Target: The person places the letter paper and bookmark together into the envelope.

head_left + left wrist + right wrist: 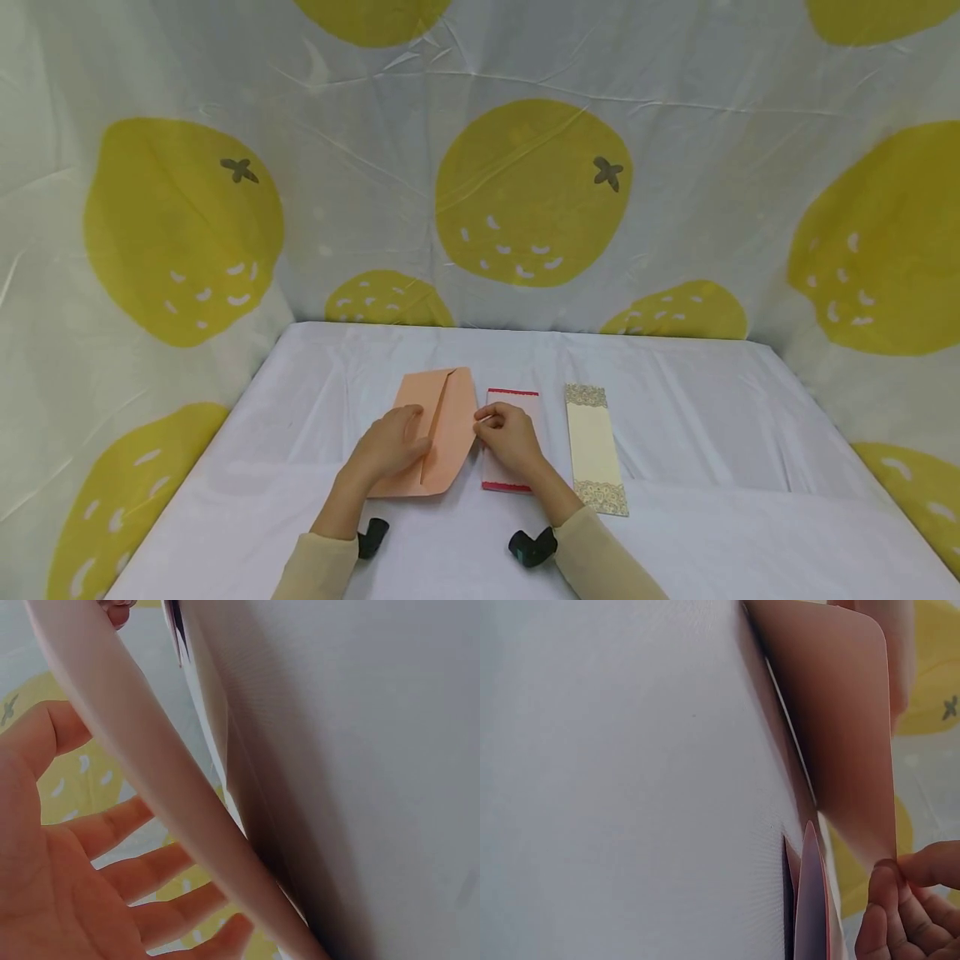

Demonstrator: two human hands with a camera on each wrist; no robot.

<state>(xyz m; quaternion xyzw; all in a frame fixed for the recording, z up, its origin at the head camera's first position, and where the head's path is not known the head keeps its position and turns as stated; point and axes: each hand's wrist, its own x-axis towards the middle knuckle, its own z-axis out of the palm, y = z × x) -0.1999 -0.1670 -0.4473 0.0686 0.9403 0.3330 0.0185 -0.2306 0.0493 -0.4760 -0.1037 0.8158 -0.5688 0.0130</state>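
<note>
A peach-coloured envelope lies on the white table, flap side up and long flap toward the right. My left hand rests on its left part; in the left wrist view the spread fingers touch the paper. With thumb and fingertips, my right hand pinches the outer edge of the flap, which the right wrist view shows raised off the table. Just under and beside the right hand lies a pink envelope with red bands at both ends.
To the right lies a cream envelope with gold lace-patterned ends. A white cloth covers the table, and a lemon-print curtain hangs around its back and sides. Black wrist-worn devices sit by both wrists.
</note>
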